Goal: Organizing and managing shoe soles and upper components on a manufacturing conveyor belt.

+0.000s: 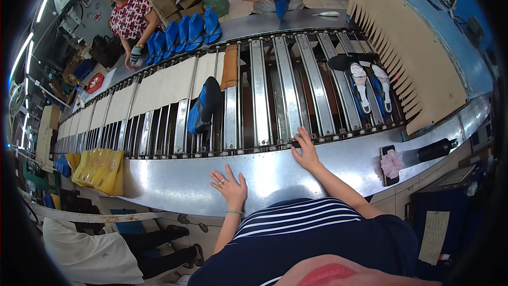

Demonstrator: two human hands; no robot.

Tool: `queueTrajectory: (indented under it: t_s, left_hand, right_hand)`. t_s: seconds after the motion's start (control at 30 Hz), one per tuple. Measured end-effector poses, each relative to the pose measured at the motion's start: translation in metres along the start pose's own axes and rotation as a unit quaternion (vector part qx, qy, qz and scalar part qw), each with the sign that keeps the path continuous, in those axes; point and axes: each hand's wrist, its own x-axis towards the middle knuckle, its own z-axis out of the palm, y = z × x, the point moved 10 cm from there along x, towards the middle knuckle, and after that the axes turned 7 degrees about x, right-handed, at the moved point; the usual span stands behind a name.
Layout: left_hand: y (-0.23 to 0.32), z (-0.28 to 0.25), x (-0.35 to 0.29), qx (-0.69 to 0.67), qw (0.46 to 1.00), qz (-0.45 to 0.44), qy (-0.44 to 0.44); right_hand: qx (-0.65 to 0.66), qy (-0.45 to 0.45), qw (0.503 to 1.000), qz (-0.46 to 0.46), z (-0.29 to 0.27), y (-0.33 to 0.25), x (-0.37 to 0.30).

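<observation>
My left hand [230, 187] is over the metal ledge [174, 180] along the near side of the conveyor, fingers spread and holding nothing. A ring shows on one finger and a band circles the wrist. My right hand [306, 151] is farther forward, with its fingertips at the conveyor's near edge; its fingers are apart and nothing is in them. Ahead and left of it, a blue shoe last with a black sole [205, 107] lies tilted on the slats. To the right, two blue lasts with pale soles and dark straps [366, 86] lie close together near a tan fringed curtain.
A phone with a pink ruffled piece [392, 163] and a black bottle [437, 150] lie on the ledge at right. Yellow moulded pieces [98, 171] sit at left. Several blue lasts [182, 33] line the far side. Across the conveyor [262, 90], a co-worker holds another last [282, 6].
</observation>
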Motion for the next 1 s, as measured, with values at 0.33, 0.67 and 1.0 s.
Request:
queueTrajectory:
  t_s: [0.33,0.67,1.0]
  left_hand:
    - [0.004,-0.001,0.000,-0.002,1.000,-0.002,-0.004]
    - [0.007,0.001,-0.001,-0.005,1.000,-0.005,-0.005]
    - [0.012,-0.001,-0.002,-0.008,1.000,-0.008,-0.018]
  right_hand:
    - [-0.002,0.005,1.000,0.001,-0.004,0.000,0.001]
    - [-0.002,0.001,1.000,0.012,-0.006,0.004,0.000]
    - [0.000,0.007,1.000,0.012,-0.011,0.005,0.000]
